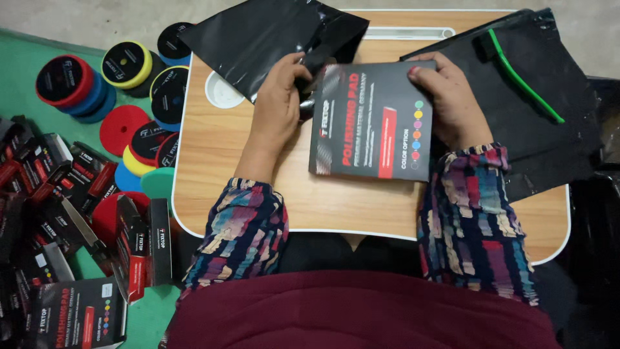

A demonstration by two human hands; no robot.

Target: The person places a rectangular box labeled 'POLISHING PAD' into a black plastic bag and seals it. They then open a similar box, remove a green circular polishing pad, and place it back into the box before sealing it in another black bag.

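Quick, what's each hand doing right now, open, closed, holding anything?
Left hand: closed on the edge of the black plastic bag, beside the dark flat box.
Right hand: closed, gripping the dark flat box at its top right corner.

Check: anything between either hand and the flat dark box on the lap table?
Nothing visible. The left hand grips the dark box at its left edge, along with the black plastic bag; the right hand holds its top right corner. Both touch it directly.

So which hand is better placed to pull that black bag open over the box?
Probably the left hand: it already pinches the black plastic bag at the dark flat box. The right hand steadies the box's far corner.
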